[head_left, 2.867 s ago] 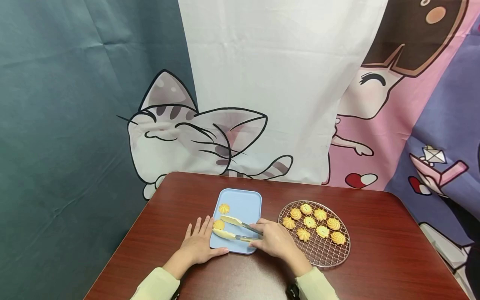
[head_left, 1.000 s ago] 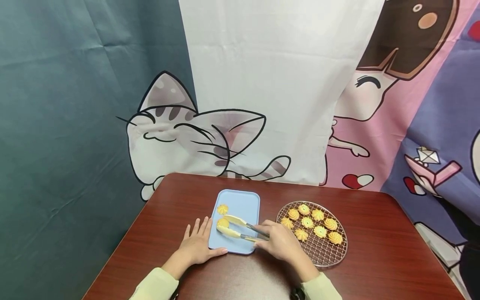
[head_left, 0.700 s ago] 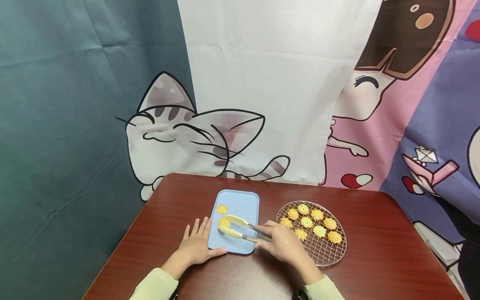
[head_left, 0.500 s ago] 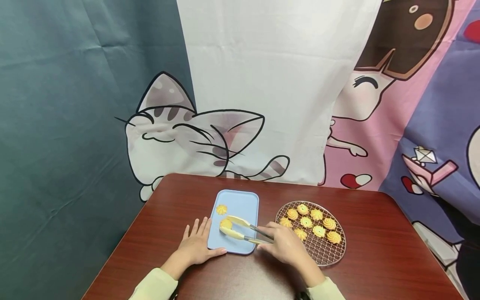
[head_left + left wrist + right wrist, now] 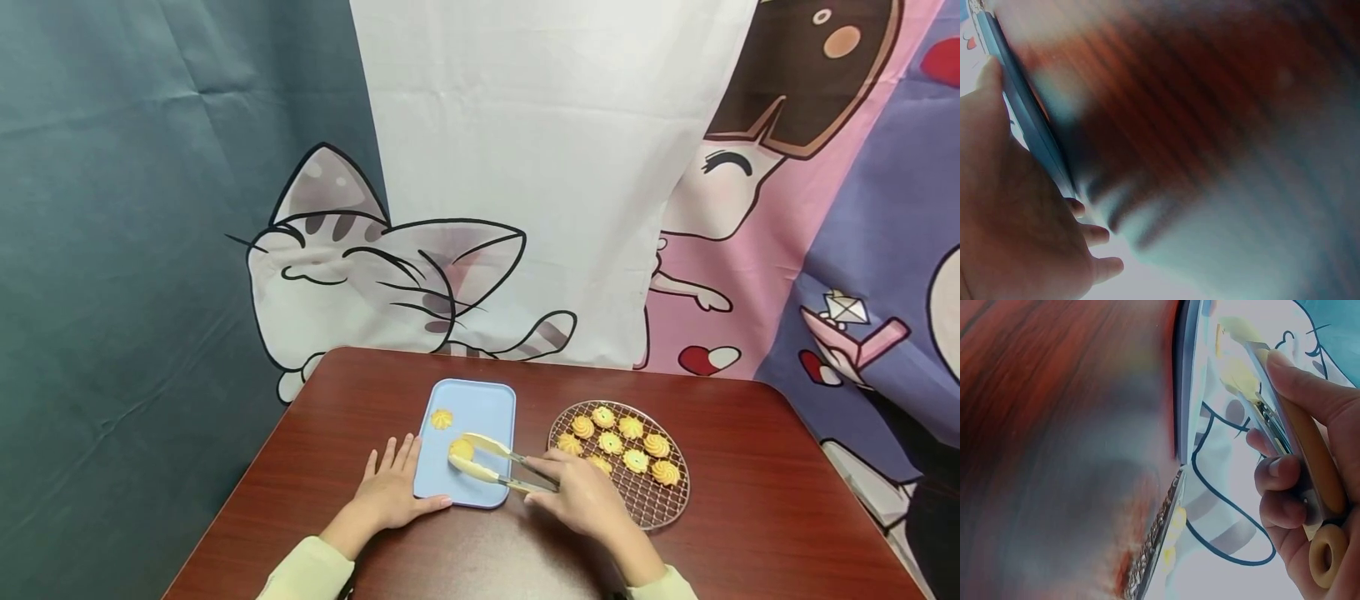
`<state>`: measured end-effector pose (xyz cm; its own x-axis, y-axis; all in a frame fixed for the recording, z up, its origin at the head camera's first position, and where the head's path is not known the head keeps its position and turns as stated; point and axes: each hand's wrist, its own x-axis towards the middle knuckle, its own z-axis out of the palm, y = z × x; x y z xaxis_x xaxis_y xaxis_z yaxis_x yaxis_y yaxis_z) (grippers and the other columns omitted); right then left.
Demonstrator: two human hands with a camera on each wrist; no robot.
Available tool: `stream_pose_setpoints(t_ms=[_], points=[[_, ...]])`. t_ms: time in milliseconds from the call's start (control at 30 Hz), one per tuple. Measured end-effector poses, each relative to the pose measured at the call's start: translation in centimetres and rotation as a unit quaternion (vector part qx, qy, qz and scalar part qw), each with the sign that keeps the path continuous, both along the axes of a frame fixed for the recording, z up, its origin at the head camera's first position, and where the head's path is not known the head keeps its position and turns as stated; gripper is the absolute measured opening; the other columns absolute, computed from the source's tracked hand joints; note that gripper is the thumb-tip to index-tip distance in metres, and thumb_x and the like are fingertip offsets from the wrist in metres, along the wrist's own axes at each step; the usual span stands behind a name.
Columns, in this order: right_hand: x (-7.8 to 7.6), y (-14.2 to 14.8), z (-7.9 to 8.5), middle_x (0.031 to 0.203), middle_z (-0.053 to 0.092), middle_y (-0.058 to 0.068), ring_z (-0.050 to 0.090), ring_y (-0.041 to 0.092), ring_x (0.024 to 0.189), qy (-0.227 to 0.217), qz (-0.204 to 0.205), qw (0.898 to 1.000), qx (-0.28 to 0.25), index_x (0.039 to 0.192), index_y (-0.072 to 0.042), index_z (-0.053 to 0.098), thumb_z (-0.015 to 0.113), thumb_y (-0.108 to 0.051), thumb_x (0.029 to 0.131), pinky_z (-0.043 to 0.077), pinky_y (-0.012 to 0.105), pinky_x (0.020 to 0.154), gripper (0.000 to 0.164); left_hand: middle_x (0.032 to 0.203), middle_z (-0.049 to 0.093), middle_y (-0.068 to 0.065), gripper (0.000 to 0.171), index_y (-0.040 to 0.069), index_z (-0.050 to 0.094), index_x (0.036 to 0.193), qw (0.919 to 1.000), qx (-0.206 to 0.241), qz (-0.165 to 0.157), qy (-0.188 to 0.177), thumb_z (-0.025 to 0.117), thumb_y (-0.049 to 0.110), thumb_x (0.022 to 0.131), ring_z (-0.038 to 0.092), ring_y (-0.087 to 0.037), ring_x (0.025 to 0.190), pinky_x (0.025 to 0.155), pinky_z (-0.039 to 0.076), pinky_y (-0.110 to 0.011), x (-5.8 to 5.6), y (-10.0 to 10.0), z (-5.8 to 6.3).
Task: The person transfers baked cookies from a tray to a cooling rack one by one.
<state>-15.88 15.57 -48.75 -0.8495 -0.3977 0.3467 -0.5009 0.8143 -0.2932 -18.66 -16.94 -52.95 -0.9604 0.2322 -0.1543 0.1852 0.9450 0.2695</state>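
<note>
My right hand (image 5: 588, 496) grips a pair of yellow-tipped metal tongs (image 5: 476, 472), fingers and thumb wrapped round the handles. Between the tong tips sits a swirled yellow cookie (image 5: 461, 449), over the middle of a light blue tray (image 5: 491, 408). Whether it is clear of the tray's surface I cannot tell. Another cookie (image 5: 442, 419) lies near the tray's left side. My left hand (image 5: 390, 492) rests with spread, straight fingers at the tray's left edge, its thumb by the front edge. In the right wrist view the tongs (image 5: 1319, 469) show a ring at the handle end.
Right of the tray stands a round wire rack (image 5: 652, 504) bearing several similar cookies, partly behind my right hand. Both lie on a dark red-brown wooden table (image 5: 750, 492). A printed curtain (image 5: 555, 167) with a cartoon cat hangs behind the table.
The tongs have closed in on the cookie, and it has moved right across the tray with them. My right hand has shifted right too. The left hand has stayed by the tray.
</note>
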Motion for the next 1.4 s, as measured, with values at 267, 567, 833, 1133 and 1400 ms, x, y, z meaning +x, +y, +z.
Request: stream_pose_setpoints(t_ms=[267, 567, 833, 1133, 1400], points=[[0.6, 0.7, -0.1, 0.102, 0.07, -0.01, 0.064, 0.007, 0.077, 0.026, -0.002, 1.0, -0.007, 0.119, -0.023, 0.077, 0.09, -0.043, 0.07, 0.054, 0.028, 0.067, 0.055, 0.168, 0.018, -0.015, 0.123, 0.005, 0.017, 0.162, 1.0, 0.001, -0.001, 0.002, 0.053, 0.088, 0.078, 0.012, -0.042, 0.154, 0.12, 0.008, -0.064, -0.1, -0.1, -0.1], [1.4, 1.4, -0.2, 0.101, 0.069, -0.013, 0.062, 0.005, 0.075, 0.025, -0.003, 1.0, -0.016, 0.12, -0.025, 0.076, 0.09, -0.04, 0.07, 0.053, 0.026, 0.064, 0.055, 0.168, 0.018, -0.016, 0.123, 0.005, 0.017, 0.162, 1.0, 0.004, -0.002, 0.002, 0.053, 0.088, 0.078, 0.012, -0.042, 0.154, 0.12, 0.008, -0.064, 0.0, 0.0, 0.0], [1.9, 2.0, -0.2, 0.104, 0.071, -0.011, 0.063, 0.005, 0.077, 0.026, -0.002, 1.0, -0.016, 0.122, -0.023, 0.076, 0.09, -0.039, 0.071, 0.054, 0.026, 0.065, 0.056, 0.168, 0.018, -0.015, 0.122, 0.006, 0.018, 0.162, 1.0, 0.002, -0.002, 0.004, 0.052, 0.088, 0.078, 0.012, -0.041, 0.154, 0.12, 0.008, -0.064, 0.0, -0.1, -0.1], [2.3, 2.4, 0.1, 0.103, 0.069, -0.014, 0.062, 0.004, 0.075, 0.031, -0.011, 0.999, -0.016, 0.121, -0.023, 0.076, 0.09, -0.04, 0.07, 0.053, 0.026, 0.063, 0.055, 0.168, 0.019, -0.016, 0.122, 0.005, 0.019, 0.162, 1.0, 0.003, -0.002, 0.007, 0.053, 0.087, 0.079, 0.013, -0.042, 0.154, 0.12, 0.008, -0.064, 0.1, 0.0, 0.1], [2.6, 3.0, 0.4, 0.102, 0.069, -0.016, 0.065, 0.005, 0.079, 0.032, -0.021, 0.999, -0.024, 0.121, -0.023, 0.077, 0.091, -0.038, 0.07, 0.056, 0.028, 0.067, 0.055, 0.168, 0.019, -0.016, 0.122, 0.005, 0.019, 0.162, 1.0, 0.003, -0.002, 0.007, 0.052, 0.088, 0.078, 0.014, -0.042, 0.154, 0.12, 0.009, -0.064, 0.0, 0.0, 0.1]])
